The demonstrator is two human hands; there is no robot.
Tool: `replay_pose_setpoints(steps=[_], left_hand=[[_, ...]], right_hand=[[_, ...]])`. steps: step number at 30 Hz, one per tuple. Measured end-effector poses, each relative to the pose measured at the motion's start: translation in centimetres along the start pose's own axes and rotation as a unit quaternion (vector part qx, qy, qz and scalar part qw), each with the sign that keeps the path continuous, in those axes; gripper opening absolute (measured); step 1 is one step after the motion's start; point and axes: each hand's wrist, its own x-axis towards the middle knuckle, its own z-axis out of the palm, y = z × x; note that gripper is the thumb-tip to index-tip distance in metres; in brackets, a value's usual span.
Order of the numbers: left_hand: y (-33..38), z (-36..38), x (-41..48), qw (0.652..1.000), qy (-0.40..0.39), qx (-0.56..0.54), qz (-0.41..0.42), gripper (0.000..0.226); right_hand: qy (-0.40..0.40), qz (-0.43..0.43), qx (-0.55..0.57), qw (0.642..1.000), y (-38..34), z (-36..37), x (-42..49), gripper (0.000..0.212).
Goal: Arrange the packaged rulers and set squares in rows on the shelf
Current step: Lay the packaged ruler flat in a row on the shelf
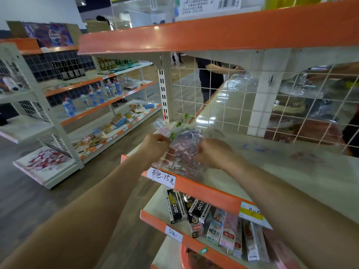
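Note:
A bundle of clear-packaged rulers and set squares (181,152), pink and purple inside, sits at the front left corner of the cream shelf (291,171). My left hand (155,147) grips the bundle's left side, fingers curled around the plastic. On the right side, my right hand (212,153) pinches the packaging. More packs with green tags (179,124) lie just behind the bundle. Faint pink and blue prints of further flat packs (305,158) show on the shelf to the right.
A wire mesh back panel (252,105) closes the shelf behind. The orange shelf above (213,33) overhangs. The lower shelf holds boxed pens and stationery (213,220). A person (211,78) stands beyond the mesh. Another rack of goods (87,105) stands at left.

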Motion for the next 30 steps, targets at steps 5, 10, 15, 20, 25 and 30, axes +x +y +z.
replay_pose_setpoints(steps=[5, 10, 15, 20, 25, 30], left_hand=[[-0.9, 0.3, 0.2, 1.0, 0.019, -0.014, -0.017, 0.014], [-1.2, 0.6, 0.3, 0.999, 0.019, -0.015, -0.037, 0.018], [-0.9, 0.5, 0.4, 0.999, 0.013, -0.027, -0.03, 0.016], [-0.3, 0.5, 0.8, 0.999, 0.011, -0.043, -0.014, 0.012], [1.0, 1.1, 1.0, 0.998, 0.005, -0.059, 0.015, 0.01], [1.9, 2.4, 0.4, 0.997, -0.006, 0.01, 0.08, 0.01]], right_hand=[[-0.017, 0.043, 0.019, 0.999, -1.2, 2.7, 0.3, 0.032], [-0.035, 0.066, 0.111, 0.991, -1.2, 2.8, 1.1, 0.028], [-0.018, 0.088, 0.218, 0.972, -0.2, -0.6, 0.9, 0.022], [0.004, 0.105, 0.264, 0.959, 0.8, -6.6, -0.8, 0.014], [0.006, 0.103, 0.283, 0.954, 1.6, -10.4, -2.7, 0.011], [0.02, 0.095, 0.323, 0.941, 2.1, -10.7, -3.2, 0.01]])
